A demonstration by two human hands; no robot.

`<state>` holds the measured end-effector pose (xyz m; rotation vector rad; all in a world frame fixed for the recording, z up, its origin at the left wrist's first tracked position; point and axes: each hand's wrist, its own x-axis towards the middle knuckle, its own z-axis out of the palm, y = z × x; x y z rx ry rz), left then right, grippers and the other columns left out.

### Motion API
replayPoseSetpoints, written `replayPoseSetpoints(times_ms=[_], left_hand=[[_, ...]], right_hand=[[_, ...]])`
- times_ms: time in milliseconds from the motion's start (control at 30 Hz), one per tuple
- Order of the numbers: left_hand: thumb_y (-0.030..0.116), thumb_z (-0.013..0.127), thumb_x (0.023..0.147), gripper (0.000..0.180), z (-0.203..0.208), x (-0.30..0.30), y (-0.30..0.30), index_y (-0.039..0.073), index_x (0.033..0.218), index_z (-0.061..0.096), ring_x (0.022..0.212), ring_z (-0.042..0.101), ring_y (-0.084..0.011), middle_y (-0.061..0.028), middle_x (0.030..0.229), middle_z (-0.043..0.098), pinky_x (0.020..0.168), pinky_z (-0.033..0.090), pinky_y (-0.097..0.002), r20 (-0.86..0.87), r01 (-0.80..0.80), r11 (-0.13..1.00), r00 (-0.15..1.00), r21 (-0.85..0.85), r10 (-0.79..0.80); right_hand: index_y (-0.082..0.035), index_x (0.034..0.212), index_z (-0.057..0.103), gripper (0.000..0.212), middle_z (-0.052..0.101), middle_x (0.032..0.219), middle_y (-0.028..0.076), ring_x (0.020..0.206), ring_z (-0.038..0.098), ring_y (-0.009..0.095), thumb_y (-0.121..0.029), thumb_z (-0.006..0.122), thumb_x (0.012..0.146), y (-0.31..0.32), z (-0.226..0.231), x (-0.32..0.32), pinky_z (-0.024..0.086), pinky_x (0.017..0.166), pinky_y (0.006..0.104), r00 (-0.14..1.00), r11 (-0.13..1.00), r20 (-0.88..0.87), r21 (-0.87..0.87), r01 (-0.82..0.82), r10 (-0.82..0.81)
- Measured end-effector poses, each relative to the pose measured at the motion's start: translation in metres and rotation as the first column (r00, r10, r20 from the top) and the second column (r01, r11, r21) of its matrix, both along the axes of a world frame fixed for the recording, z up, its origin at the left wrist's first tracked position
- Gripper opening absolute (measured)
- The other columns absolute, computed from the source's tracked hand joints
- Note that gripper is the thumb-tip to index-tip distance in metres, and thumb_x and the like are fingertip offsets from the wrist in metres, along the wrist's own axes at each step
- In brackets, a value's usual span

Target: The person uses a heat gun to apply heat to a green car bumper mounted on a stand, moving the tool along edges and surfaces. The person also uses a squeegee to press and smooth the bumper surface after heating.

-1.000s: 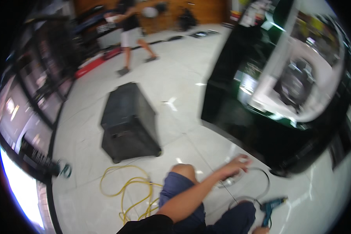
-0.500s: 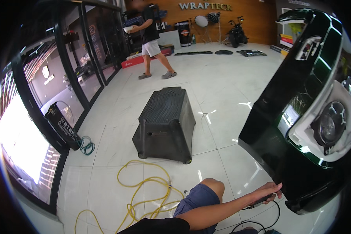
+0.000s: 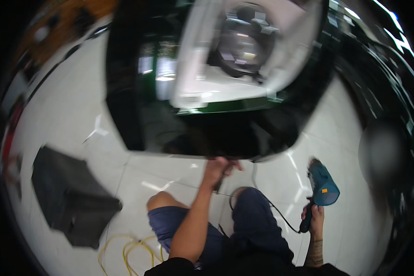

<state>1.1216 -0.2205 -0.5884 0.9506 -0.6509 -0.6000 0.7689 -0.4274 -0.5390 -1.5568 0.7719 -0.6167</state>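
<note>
My right hand (image 3: 315,219) is wrapped round the handle of a teal heat gun (image 3: 325,187), held off to the right with its nozzle pointing up and away. A black cord runs from the base of its handle. My left hand (image 3: 220,172) is at the lower edge of a glossy black car front corner (image 3: 234,131), its fingers partly hidden under that edge. Something dark shows in the left hand, too blurred to name. Above it, a round headlight (image 3: 244,43) sits in a pale surround on the car front.
A black plastic step stool (image 3: 73,198) stands on the pale tiled floor at left. A loose yellow hose (image 3: 129,253) lies near my left knee. Dark glossy bodywork with a rounded blurred shape (image 3: 384,154) fills the right side.
My view has swung right and down, so the car front now fills the upper middle. My right hand with the heat gun has come into view. The walking person is no longer seen.
</note>
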Motion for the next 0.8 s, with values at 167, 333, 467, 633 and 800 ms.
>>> replayPoseSetpoints(times_ms=[167,333,467,633,800], left_hand=[[0.07,0.062,0.079,0.076,0.02,-0.018,-0.024,-0.003,0.098,0.063,0.056,0.048,-0.0081,-0.0152,0.075,0.066,0.05,0.037,-0.0209,-0.089,0.019,0.968,0.995,-0.249,-0.043],[0.077,0.057,0.074,0.086,0.017,-0.013,-0.023,-0.005,0.102,0.06,0.053,0.048,-0.0095,-0.0145,0.068,0.063,0.049,0.04,-0.0226,-0.039,0.019,0.98,0.999,-0.2,-0.027],[0.076,0.06,0.074,0.082,0.019,-0.011,-0.017,-0.004,0.095,0.061,0.054,0.049,-0.0084,-0.0138,0.069,0.064,0.048,0.038,-0.021,-0.065,0.006,0.98,0.998,-0.199,-0.02],[0.076,0.062,0.073,0.08,0.023,-0.007,-0.011,-0.002,0.091,0.062,0.055,0.049,-0.0077,-0.0117,0.07,0.064,0.047,0.037,-0.0205,-0.095,0.032,0.989,0.994,-0.146,-0.046],[0.076,0.062,0.072,0.078,0.023,-0.01,-0.013,-0.001,0.089,0.061,0.055,0.049,-0.0076,-0.008,0.069,0.061,0.047,0.038,-0.0208,-0.104,0.034,0.992,0.993,-0.125,-0.047]], right_hand=[[0.002,0.118,0.052,0.037,0.059,0.07,0.012,0.055,0.06,0.018,-0.025,0.063,0.093,0.082,0.084,-0.056,0.049,0.05,0.0293,0.998,0.998,0.041,0.037,-0.05,0.049],[0.002,0.12,0.054,0.04,0.065,0.08,0.013,0.067,0.065,0.021,-0.019,0.066,0.089,0.129,0.103,-0.059,0.05,0.061,0.0305,0.945,0.956,-0.155,-0.022,-0.294,0.287],[0.003,0.122,0.055,0.043,0.069,0.088,0.014,0.076,0.069,0.024,-0.015,0.069,0.085,0.157,0.112,-0.04,0.051,0.071,0.0314,0.874,0.894,-0.272,-0.087,-0.439,0.402],[0.003,0.121,0.056,0.043,0.071,0.093,0.016,0.081,0.071,0.028,-0.013,0.069,0.083,0.166,0.119,-0.023,0.052,0.075,0.0332,0.839,0.864,-0.299,-0.083,-0.497,0.454],[0.002,0.119,0.057,0.039,0.07,0.091,0.017,0.077,0.07,0.032,-0.014,0.067,0.085,0.163,0.095,-0.035,0.051,0.072,0.0345,0.924,0.934,-0.168,-0.042,-0.354,0.342]])
